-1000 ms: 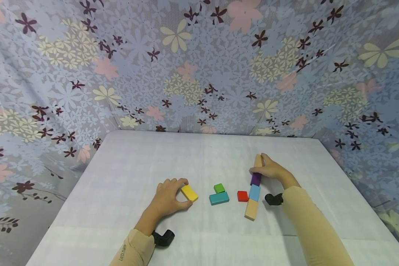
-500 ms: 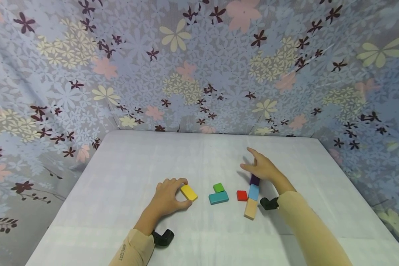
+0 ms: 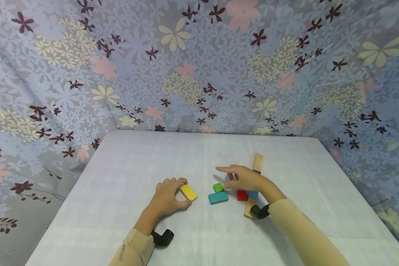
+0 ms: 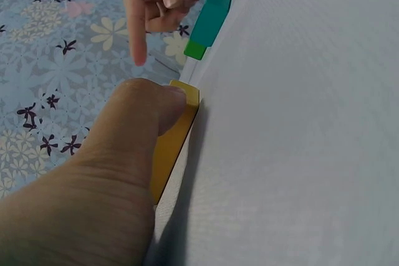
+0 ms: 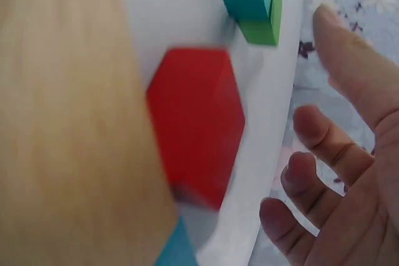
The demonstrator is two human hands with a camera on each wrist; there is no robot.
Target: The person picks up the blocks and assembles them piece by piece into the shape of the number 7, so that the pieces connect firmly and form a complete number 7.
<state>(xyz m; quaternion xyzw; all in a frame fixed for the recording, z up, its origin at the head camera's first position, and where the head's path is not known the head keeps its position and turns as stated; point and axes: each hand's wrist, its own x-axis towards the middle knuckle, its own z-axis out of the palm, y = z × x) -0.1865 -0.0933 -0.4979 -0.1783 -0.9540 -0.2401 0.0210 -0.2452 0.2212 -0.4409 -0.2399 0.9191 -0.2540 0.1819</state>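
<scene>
1. Got a big flowery curtain (image 3: 186, 77) hanging behind everything, grey-blue with pink, pale yellow and dark red blooms.
2. Seeing a white table (image 3: 173, 155) in front of it, cloth-covered, with a few soft creases.
3. Also seeing a tan right sleeve (image 3: 306, 231) and a tan left sleeve (image 3: 134, 249), plus a black wrist piece (image 3: 163, 238) on each arm.
4. Pinching a yellow block (image 3: 188, 193) with the left hand (image 3: 167, 197), end to end: thumb on the near end, finger on the far one.
5. Hovering over the table with the right hand (image 3: 246, 179), loosely spread: index finger pointing left, other fingers half bent. Can't tell about contact between thumb tip and green block (image 3: 218, 187).
6. Spotting a near wooden block (image 3: 249, 211) and a far wooden block (image 3: 258, 162) at opposite ends of a row.
7. Noticing a teal block (image 3: 218, 198) touching the green one from the near side.
8. Finding the yellow one lying on the table, left of teal.
9. Making out a blue block (image 3: 253, 195) and a sliver of purple block (image 3: 257, 171) mid-row, partly covered by hand.
10. Catching a small red block (image 3: 241, 195) just left of blue.
</scene>
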